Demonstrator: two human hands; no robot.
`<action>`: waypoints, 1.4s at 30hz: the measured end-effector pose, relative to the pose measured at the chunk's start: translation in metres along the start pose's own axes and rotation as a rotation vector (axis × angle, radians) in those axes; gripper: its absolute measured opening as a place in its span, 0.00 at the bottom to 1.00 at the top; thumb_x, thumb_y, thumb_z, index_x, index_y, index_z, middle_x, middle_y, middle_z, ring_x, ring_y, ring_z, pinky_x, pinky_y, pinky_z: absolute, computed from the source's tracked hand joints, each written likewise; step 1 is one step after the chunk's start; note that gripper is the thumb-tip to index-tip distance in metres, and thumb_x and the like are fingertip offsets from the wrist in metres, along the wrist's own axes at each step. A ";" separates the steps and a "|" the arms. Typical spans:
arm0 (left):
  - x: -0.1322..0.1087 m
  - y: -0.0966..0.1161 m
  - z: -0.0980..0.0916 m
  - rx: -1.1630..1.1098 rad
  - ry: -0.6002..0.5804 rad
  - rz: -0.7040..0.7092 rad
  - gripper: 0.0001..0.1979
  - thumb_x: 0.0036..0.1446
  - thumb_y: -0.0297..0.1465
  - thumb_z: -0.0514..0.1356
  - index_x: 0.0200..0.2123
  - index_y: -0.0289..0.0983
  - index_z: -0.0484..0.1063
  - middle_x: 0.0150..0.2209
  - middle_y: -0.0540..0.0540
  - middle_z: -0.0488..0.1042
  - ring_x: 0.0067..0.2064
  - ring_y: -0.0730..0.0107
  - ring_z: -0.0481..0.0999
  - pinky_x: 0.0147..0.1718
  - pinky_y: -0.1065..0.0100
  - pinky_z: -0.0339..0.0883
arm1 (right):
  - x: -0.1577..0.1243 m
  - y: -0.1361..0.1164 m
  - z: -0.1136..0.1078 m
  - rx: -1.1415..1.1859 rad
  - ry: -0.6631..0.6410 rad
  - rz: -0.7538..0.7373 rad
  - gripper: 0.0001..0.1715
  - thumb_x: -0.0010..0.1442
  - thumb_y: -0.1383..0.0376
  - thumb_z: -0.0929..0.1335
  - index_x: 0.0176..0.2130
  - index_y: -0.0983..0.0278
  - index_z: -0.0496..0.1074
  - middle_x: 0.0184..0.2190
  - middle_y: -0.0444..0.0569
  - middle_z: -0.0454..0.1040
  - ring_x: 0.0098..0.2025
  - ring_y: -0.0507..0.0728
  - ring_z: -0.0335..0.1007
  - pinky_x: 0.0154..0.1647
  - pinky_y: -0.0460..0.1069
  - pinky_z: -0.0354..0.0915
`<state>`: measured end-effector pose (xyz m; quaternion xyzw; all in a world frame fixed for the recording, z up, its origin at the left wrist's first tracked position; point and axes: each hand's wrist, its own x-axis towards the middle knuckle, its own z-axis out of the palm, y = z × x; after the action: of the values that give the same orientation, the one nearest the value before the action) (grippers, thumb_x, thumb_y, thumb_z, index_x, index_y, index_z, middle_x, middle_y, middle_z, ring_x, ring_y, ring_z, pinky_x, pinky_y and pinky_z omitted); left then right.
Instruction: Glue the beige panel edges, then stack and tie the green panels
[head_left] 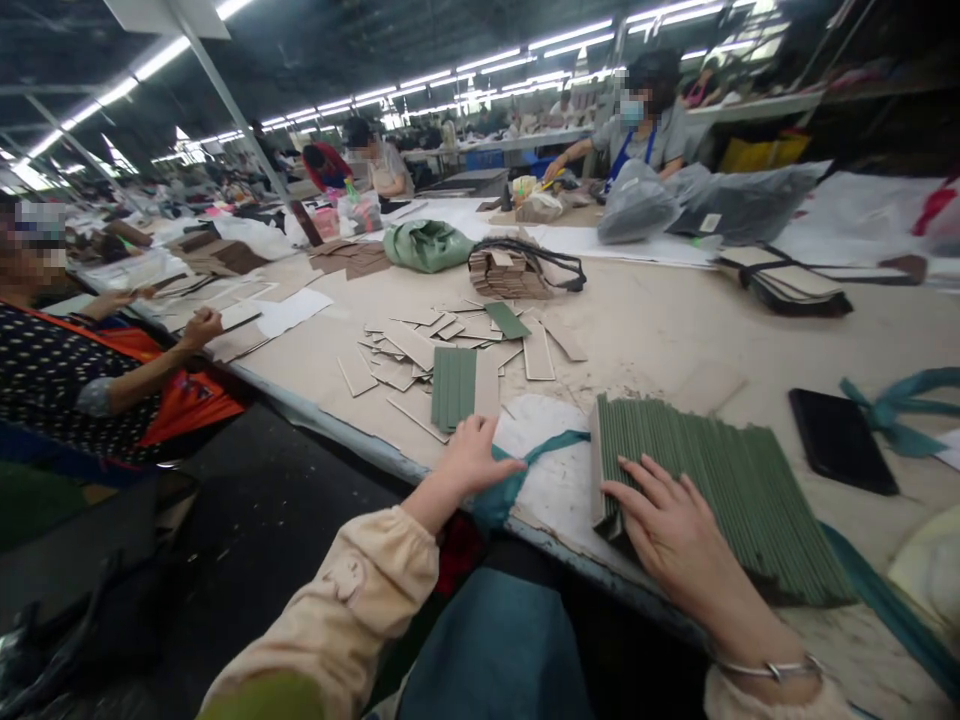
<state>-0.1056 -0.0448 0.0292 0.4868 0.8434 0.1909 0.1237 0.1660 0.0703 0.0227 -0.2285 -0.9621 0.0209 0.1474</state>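
My left hand (474, 458) is at the near edge of a small fanned set of green strips (453, 390) and a tan strip (487, 382). Its thumb sticks out to the right, apart from the curled fingers. To the right, my right hand (671, 525) lies with spread fingers on the front of a long row of green-edged boards (720, 470), packed on edge. A teal cloth strap (559, 442) comes out from the row's left end, and its other part trails off at the right.
Loose tan strips (409, 345) lie scattered beyond my left hand. Behind them are a tied bundle (510, 270) and a green bag (427, 245). A black phone (841, 440) lies right of the row. A co-worker's hand (202, 328) is at the left; others work farther back.
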 end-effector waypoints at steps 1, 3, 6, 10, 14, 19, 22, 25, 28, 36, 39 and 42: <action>-0.015 0.003 0.007 0.033 -0.026 0.020 0.42 0.41 0.50 0.66 0.58 0.38 0.62 0.55 0.36 0.63 0.57 0.45 0.63 0.58 0.53 0.55 | 0.001 -0.001 0.001 0.002 -0.003 0.001 0.21 0.63 0.68 0.59 0.52 0.54 0.70 0.61 0.49 0.64 0.65 0.65 0.53 0.58 0.69 0.55; -0.038 0.006 0.016 0.025 -0.034 0.015 0.38 0.39 0.47 0.68 0.53 0.37 0.66 0.53 0.36 0.65 0.55 0.44 0.64 0.56 0.52 0.57 | 0.002 -0.005 0.002 0.006 -0.007 0.007 0.21 0.63 0.67 0.59 0.53 0.53 0.70 0.61 0.49 0.64 0.65 0.65 0.53 0.58 0.69 0.55; -0.047 0.005 0.017 -0.155 -0.060 -0.052 0.11 0.45 0.34 0.64 0.33 0.36 0.72 0.41 0.40 0.70 0.48 0.51 0.68 0.51 0.55 0.61 | 0.005 -0.010 0.001 0.017 -0.010 0.017 0.21 0.64 0.67 0.59 0.53 0.53 0.70 0.61 0.50 0.64 0.65 0.66 0.53 0.58 0.69 0.55; -0.035 0.006 -0.005 -0.317 -0.130 -0.064 0.07 0.52 0.32 0.57 0.24 0.37 0.66 0.25 0.49 0.66 0.31 0.67 0.70 0.34 0.67 0.66 | 0.010 -0.017 -0.003 0.050 -0.030 0.032 0.22 0.65 0.66 0.59 0.54 0.51 0.70 0.60 0.50 0.65 0.64 0.67 0.53 0.59 0.70 0.52; -0.028 0.031 -0.041 -0.745 -0.217 -0.080 0.14 0.58 0.40 0.54 0.42 0.37 0.67 0.21 0.56 0.62 0.18 0.78 0.60 0.19 0.76 0.55 | 0.015 -0.028 -0.008 0.122 -0.059 0.074 0.23 0.64 0.67 0.60 0.54 0.50 0.70 0.61 0.50 0.64 0.66 0.67 0.49 0.61 0.70 0.48; -0.033 0.087 -0.060 -0.605 -0.431 0.201 0.13 0.56 0.37 0.59 0.43 0.38 0.76 0.27 0.49 0.75 0.27 0.72 0.72 0.29 0.72 0.67 | 0.024 -0.043 -0.007 0.187 -0.047 0.136 0.19 0.63 0.64 0.62 0.53 0.52 0.71 0.60 0.48 0.64 0.66 0.65 0.47 0.63 0.69 0.42; -0.035 0.111 -0.048 -0.408 -0.498 0.439 0.14 0.57 0.35 0.58 0.46 0.43 0.76 0.42 0.48 0.79 0.45 0.62 0.76 0.48 0.65 0.67 | 0.026 -0.041 -0.004 0.206 -0.027 0.127 0.18 0.62 0.62 0.63 0.51 0.58 0.71 0.60 0.50 0.65 0.65 0.65 0.49 0.64 0.66 0.44; -0.031 0.121 -0.035 -0.292 -0.450 0.522 0.18 0.58 0.36 0.56 0.51 0.42 0.73 0.50 0.45 0.76 0.51 0.59 0.74 0.53 0.60 0.65 | 0.014 -0.031 -0.010 0.225 0.047 0.152 0.19 0.63 0.60 0.62 0.51 0.61 0.70 0.59 0.52 0.65 0.65 0.62 0.52 0.64 0.61 0.50; -0.025 0.123 -0.035 -0.162 -0.341 0.573 0.22 0.58 0.35 0.53 0.55 0.38 0.69 0.51 0.42 0.75 0.51 0.58 0.74 0.52 0.57 0.66 | -0.019 -0.009 -0.029 0.190 0.175 0.317 0.22 0.63 0.62 0.63 0.56 0.58 0.66 0.58 0.50 0.66 0.63 0.58 0.55 0.63 0.56 0.53; -0.002 0.118 -0.049 0.029 0.002 0.639 0.21 0.54 0.25 0.47 0.48 0.36 0.73 0.45 0.42 0.74 0.43 0.60 0.76 0.43 0.60 0.70 | -0.104 0.060 -0.053 -0.037 0.124 0.910 0.23 0.63 0.66 0.60 0.54 0.76 0.66 0.46 0.68 0.71 0.50 0.68 0.67 0.52 0.60 0.60; 0.013 0.104 -0.047 -0.036 0.073 0.569 0.18 0.54 0.28 0.48 0.42 0.36 0.75 0.42 0.43 0.75 0.43 0.60 0.76 0.42 0.61 0.70 | -0.111 0.066 -0.049 -0.006 0.073 0.925 0.24 0.64 0.62 0.61 0.56 0.71 0.66 0.47 0.63 0.73 0.47 0.65 0.70 0.49 0.56 0.63; 0.022 0.092 -0.044 -0.121 0.023 0.554 0.16 0.53 0.31 0.50 0.39 0.37 0.77 0.40 0.44 0.76 0.42 0.61 0.76 0.43 0.61 0.70 | -0.109 0.069 -0.045 0.032 0.035 0.910 0.28 0.62 0.60 0.63 0.59 0.68 0.63 0.51 0.58 0.72 0.51 0.62 0.69 0.52 0.52 0.61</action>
<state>-0.0628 0.0075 0.1084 0.6884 0.6665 0.2730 0.0864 0.3022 0.0821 0.0283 -0.6260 -0.7607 0.0947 0.1432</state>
